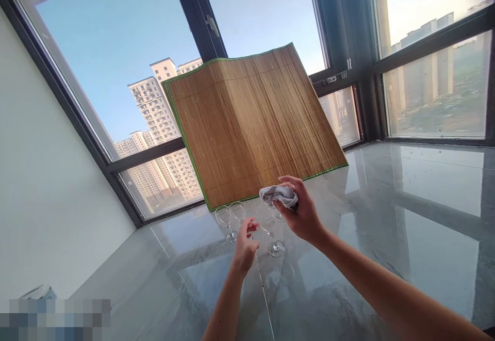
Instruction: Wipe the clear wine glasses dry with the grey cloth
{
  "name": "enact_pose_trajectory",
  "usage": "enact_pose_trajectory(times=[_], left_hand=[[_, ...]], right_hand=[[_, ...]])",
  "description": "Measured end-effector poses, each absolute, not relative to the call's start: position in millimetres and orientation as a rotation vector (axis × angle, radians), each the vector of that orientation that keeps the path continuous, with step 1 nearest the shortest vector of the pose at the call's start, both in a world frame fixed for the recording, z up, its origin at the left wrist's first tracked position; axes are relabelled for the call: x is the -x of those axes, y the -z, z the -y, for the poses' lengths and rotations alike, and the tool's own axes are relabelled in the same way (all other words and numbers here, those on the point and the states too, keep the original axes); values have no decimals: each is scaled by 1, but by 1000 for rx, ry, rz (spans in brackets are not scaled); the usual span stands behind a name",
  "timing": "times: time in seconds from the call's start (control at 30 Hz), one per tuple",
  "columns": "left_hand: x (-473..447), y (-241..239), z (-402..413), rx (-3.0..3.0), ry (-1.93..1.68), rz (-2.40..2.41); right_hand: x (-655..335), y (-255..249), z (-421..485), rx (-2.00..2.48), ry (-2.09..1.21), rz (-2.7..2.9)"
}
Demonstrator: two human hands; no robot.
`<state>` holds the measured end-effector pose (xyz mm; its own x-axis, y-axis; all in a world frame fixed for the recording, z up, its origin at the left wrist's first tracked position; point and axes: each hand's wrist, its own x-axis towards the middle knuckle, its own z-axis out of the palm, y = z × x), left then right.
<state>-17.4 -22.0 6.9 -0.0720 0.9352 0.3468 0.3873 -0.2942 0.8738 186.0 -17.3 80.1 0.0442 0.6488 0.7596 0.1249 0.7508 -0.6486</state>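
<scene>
My right hand (303, 214) is closed around a bunched grey cloth (277, 195), above a clear stemmed glass (276, 248) that stands upright on the glossy grey surface. To the left of that glass is my left hand (246, 248), its fingers bent but apart from the thumb, with nothing between them. It looks close to the glass but not touching it. Beyond my left hand stand two more clear glasses, a left one (231, 236) and one behind it (237, 209). Part of another glass (280, 218) shows behind my right hand, which hides the rest.
A bamboo mat (255, 129) with green edging leans against the window behind the glasses. The grey tiled ledge (386, 269) is shiny and full of reflections. Dark window frames (154, 154) and a white wall (50, 186) border it. A pale object (40, 292) is at lower left.
</scene>
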Motion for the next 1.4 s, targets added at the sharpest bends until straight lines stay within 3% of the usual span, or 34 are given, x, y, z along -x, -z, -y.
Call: enact_pose_trajectory(times=[0.17, 0.33, 0.63, 1.17, 1.4], left_hand=[[52, -13, 13, -1345, -1717, -1779], [56, -2, 7, -1369, -1540, -1989], [40, 1, 15, -1927, -1099, -2187], [42, 14, 3, -1776, -1077, -2132], [39, 12, 4, -1680, -1255, -2082]], right_hand=[[-169, -79, 60, 563, -525, 2167], [-147, -48, 68, 690, -396, 2611], [-142, -30, 63, 947, -315, 2746], [-164, -35, 20, 1551, -437, 2519], [-184, -38, -6, 1715, -514, 2418]])
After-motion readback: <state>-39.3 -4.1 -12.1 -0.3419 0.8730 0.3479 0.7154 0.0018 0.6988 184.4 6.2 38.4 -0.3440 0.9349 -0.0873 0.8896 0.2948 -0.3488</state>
